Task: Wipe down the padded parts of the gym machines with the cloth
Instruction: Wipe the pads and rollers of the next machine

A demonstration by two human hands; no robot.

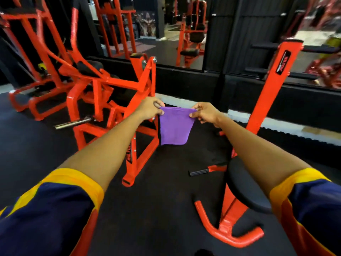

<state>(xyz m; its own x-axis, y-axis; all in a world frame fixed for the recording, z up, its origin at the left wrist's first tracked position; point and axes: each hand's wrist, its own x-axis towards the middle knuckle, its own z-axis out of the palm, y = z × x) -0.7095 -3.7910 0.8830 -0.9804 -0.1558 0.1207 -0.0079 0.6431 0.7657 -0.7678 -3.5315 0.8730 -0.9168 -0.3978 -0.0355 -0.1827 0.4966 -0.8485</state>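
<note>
Left hand [150, 109]: I pinched the upper left corner of the cloth between thumb and curled fingers; my arm was stretched out ahead of me.
Right hand [205, 113]: it pinched the upper right corner the same way; the other fingers were curled under.
Cloth [174, 126]: purple; it hung in the air between my two hands, its top edge pulled flat, the rest dropping and narrowing toward the bottom; it touched no machine.
Round pad [245, 189]: black, low at my right on an orange frame; partly hidden by my right forearm; well apart from the cloth.
Left machine [110, 84]: orange steel with a dark pad; a bare metal peg [73, 123] stuck out of its side.
Upright [271, 80]: an orange post with a black label, just right of my right hand.
Grip [200, 171]: black and ribbed, on an orange bar beside the round pad.
Floor [156, 209]: black matting.
Sleeves [55, 200]: navy with yellow cuffs.
</note>
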